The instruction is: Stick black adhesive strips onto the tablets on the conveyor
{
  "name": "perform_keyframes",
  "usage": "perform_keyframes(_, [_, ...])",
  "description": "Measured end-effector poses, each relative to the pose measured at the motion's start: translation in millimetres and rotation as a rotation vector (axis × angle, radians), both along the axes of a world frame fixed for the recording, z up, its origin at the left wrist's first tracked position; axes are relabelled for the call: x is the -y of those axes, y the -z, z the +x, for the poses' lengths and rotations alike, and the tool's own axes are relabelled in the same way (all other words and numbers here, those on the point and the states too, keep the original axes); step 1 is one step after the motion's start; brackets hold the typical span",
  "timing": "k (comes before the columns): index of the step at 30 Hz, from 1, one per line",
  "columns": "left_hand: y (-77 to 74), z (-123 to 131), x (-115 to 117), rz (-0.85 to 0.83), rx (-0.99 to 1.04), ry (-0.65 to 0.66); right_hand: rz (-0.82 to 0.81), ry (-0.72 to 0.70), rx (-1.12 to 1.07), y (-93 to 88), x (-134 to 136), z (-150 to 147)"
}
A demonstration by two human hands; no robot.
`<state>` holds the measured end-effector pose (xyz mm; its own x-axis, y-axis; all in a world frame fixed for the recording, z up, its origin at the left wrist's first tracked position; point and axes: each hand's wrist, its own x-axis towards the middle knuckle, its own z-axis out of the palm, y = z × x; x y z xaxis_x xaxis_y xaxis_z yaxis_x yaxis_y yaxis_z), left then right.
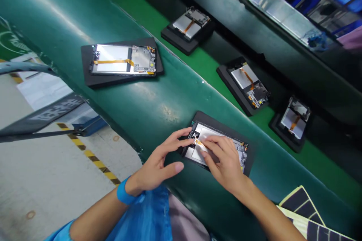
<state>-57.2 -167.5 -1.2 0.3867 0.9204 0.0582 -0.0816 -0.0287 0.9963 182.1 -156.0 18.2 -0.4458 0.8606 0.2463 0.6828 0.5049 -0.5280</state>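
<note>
Parked tablet [110,54]: lay opened on a black pad [98,81], far left on the green worktop [135,99].
Left hand [161,158]: thumb spread wide from the fingers, fingertips at the left end of the near tablet.
Far belt tablet [183,24]: lay opened on its pad.
Near tablet [207,131]: lay opened on a black pad beneath both hands.
Right hand [224,160]: thumb and fingers narrowly apart at the orange flex cable [200,143]; whether they gripped it, I could not tell.
Right-side belt tablets [240,79]: two lay opened on pads.
Black sticker sheets [301,205]: lay near right.
</note>
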Motion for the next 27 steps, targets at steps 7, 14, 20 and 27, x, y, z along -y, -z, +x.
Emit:
perform_keyframes(7, [-10.9,16,5,-0.164,0.617,-0.025,-0.378,0.072,-0.521,-20.0,-7,-45])
perform_keyframes(14, [-4.0,26,7,0.005,0.35,0.005,-0.502,0.161,-0.773,-27.3,-15,-72])
perform_keyframes(20, [7.1,27,5,0.273,0.02,-0.106,-0.624,0.286,-0.859,-22.6,-11,-73])
perform_keyframes(27, [11.1,28,3,0.379,-0.113,-0.142,-0.69,0.368,-0.939,-21.8,-11,-76])
